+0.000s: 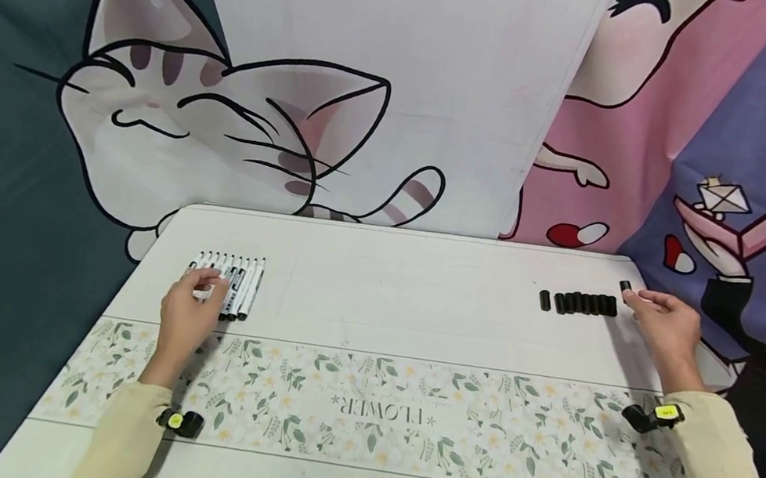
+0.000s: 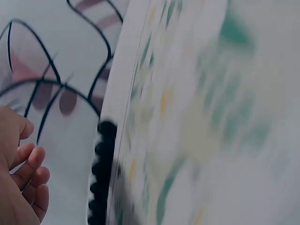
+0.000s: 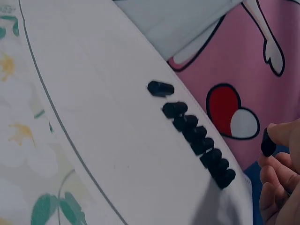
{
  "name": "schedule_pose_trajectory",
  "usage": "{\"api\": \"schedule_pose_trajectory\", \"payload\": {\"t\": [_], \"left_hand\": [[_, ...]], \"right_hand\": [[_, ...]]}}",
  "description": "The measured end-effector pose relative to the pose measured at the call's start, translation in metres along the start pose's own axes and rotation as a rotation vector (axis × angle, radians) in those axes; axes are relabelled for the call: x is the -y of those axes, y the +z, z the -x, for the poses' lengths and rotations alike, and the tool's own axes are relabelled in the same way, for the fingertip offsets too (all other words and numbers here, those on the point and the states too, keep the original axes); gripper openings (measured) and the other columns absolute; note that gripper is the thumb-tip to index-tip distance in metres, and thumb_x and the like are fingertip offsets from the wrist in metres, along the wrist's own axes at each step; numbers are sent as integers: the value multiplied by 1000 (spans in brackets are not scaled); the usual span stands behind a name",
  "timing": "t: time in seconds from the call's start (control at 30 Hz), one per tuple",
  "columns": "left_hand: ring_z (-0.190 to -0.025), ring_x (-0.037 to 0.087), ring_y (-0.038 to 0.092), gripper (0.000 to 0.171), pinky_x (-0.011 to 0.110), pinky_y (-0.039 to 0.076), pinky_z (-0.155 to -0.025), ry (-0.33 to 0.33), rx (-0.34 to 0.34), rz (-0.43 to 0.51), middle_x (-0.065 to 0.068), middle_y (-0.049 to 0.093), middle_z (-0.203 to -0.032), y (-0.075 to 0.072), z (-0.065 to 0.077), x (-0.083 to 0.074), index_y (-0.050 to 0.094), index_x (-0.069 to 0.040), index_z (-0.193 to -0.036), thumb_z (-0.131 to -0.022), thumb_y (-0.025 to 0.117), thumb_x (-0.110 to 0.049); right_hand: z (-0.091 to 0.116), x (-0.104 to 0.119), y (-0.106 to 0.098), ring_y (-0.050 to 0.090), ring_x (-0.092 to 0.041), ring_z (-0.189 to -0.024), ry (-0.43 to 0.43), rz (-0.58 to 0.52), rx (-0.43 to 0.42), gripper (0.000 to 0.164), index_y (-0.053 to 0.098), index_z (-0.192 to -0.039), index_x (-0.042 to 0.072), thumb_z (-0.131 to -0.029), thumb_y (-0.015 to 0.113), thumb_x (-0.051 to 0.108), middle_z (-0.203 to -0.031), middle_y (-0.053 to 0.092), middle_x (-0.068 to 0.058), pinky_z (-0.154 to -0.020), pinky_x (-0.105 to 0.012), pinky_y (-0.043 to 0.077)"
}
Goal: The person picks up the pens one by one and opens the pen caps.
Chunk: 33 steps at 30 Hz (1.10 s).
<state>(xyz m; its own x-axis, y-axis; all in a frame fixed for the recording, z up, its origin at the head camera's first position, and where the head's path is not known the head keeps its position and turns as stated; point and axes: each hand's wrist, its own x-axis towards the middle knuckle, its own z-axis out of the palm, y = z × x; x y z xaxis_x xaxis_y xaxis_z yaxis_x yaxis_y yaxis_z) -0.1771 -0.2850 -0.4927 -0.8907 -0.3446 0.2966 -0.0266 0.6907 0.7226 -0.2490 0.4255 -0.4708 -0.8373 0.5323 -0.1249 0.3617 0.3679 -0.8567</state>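
My right hand (image 1: 666, 331) pinches a small black marker cap (image 1: 625, 285) between thumb and fingertips, raised at the far right end of the table. The same cap (image 3: 268, 142) shows upright in the right wrist view. Just left of this hand lies a row of black caps (image 1: 585, 304), side by side, with one cap (image 1: 545, 300) set a little apart. Over a row of white markers (image 1: 247, 286) hangs my left hand (image 1: 192, 312), its fingers loosely bent with nothing between them. The markers lie parallel, uncapped tips pointing away, and the hand covers part of several.
The white table mat (image 1: 391, 295) has a floral band (image 1: 391, 413) across its nearer part. Along the table's back edge hangs a curtain (image 1: 399, 99) with cartoon prints. Dark fabric (image 1: 0, 172) hangs beside the left edge.
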Motion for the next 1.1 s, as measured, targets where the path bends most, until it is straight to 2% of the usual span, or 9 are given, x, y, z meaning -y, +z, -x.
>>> {"api": "schedule_pose_trajectory", "payload": {"t": [0.2, 0.33, 0.5, 0.63, 0.8, 0.97, 1.1], "left_hand": [[-102, 28, 61, 27, 36, 41, -81, 103, 54, 38, 12, 71, -105, 11, 19, -23, 69, -3, -122, -101, 65, -20], [-99, 28, 62, 24, 38, 45, -79, 162, 89, 30, 10, 71, -102, 19, 32, -35, 70, -3, -119, -99, 68, -16], [-97, 27, 62, 22, 44, 47, -78, 212, 134, 58, 8, 71, -101, 25, 45, -46, 71, -4, -116, -97, 70, -13], [-96, 27, 61, 22, 44, 47, -78, 236, 169, 67, 8, 71, -102, 29, 51, -50, 71, -5, -116, -97, 70, -15], [-96, 24, 60, 23, 44, 48, -78, 239, 199, 67, 7, 69, -101, 33, 56, -54, 71, -5, -117, -98, 70, -18], [-95, 27, 61, 24, 46, 49, -77, 250, 202, 78, 7, 70, -102, 34, 59, -57, 71, -5, -118, -98, 71, -19], [-96, 29, 62, 24, 46, 49, -77, 264, 200, 78, 7, 70, -104, 33, 59, -56, 71, -5, -118, -98, 71, -19]], "right_hand": [[-12, -15, 0, 51, 6, -68, 61, 144, -59, 35, 69, -101, 29, -83, 77, 58, -62, 50, 39, -61, -20, 43], [-17, -24, 1, 49, 0, -69, 86, 177, -88, 37, 68, -97, 28, -82, 77, 61, -63, 47, 35, -60, -24, 43], [-22, -31, 2, 51, -1, -61, 111, 179, -91, 36, 66, -95, 26, -84, 76, 59, -58, 48, 30, -52, -26, 44], [-23, -33, 1, 53, 1, -56, 126, 173, -79, 35, 65, -96, 26, -84, 77, 57, -54, 50, 29, -50, -26, 45], [-23, -34, 1, 53, 2, -57, 115, 201, -63, 40, 67, -102, 23, -83, 77, 58, -52, 50, 30, -52, -26, 43], [-21, -36, 4, 56, 6, -52, 84, 181, -59, 37, 66, -102, 22, -86, 76, 55, -51, 50, 31, -50, -24, 45], [-21, -37, 5, 58, 3, -53, 60, 177, -58, 38, 66, -100, 22, -87, 74, 56, -51, 53, 30, -49, -26, 46]]}}
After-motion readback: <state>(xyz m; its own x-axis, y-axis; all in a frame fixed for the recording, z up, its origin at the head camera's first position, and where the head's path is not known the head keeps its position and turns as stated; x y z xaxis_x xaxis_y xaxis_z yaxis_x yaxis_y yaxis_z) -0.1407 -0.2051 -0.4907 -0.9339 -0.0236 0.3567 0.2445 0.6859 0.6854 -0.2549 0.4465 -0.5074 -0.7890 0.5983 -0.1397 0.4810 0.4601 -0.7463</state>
